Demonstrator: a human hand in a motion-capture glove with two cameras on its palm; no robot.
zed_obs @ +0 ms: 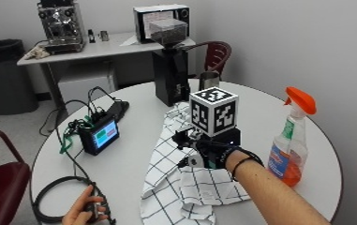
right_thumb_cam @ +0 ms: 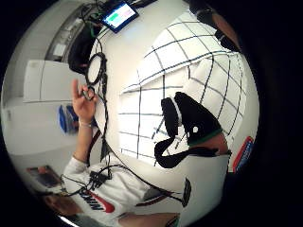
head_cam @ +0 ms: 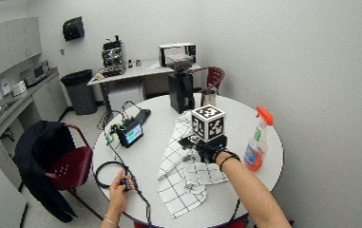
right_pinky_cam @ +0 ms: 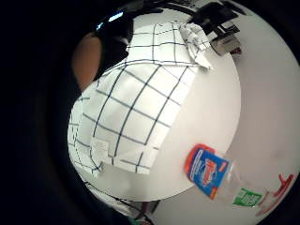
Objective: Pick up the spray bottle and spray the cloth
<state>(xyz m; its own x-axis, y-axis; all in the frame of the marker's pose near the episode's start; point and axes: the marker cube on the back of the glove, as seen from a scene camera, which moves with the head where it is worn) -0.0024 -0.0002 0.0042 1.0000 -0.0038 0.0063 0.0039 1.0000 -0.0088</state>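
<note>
- One round white table [zed_obs: 134, 159], items as below.
- Cloth [zed_obs: 178, 183]: white w/ dark grid check, lies crumpled lengthwise along table centre; far end bunched near the black coffee grinder [zed_obs: 168, 70], near end spread flat toward the person. Small white label shows on a folded layer. Also seen in little finger side palm view [right_pinky_cam: 131, 117].
- Spray bottle [zed_obs: 290, 140]: clear body, orange liquid in lower part, orange trigger head, red/blue front label, green label higher up. Stands upright on table to the right of the cloth, apart from it. Nothing touches it.
- Right hand [zed_obs: 209, 152]: black glove, hovers over mid cloth, palm down. Thumb side palm view shows the gloved thumb [right_thumb_cam: 191, 120] sticking out over the cloth, not curled round anything. Other fingers: state can't be told. Hand apart from bottle; cloth lies directly under the palm.
- Left hand [zed_obs: 87, 211]: bare, at near-left table edge, fingers on a small object at a loop of black cable [zed_obs: 56, 194].
- Small screen device [zed_obs: 101, 133]: on table left of cloth, green display lit, wires attached.
- Metal cup [zed_obs: 208, 79]: on table beside grinder, at far side.
- Bkgd: side table w/ espresso machine [zed_obs: 61, 26]; dark red chair [zed_obs: 0, 183] at left.
</note>
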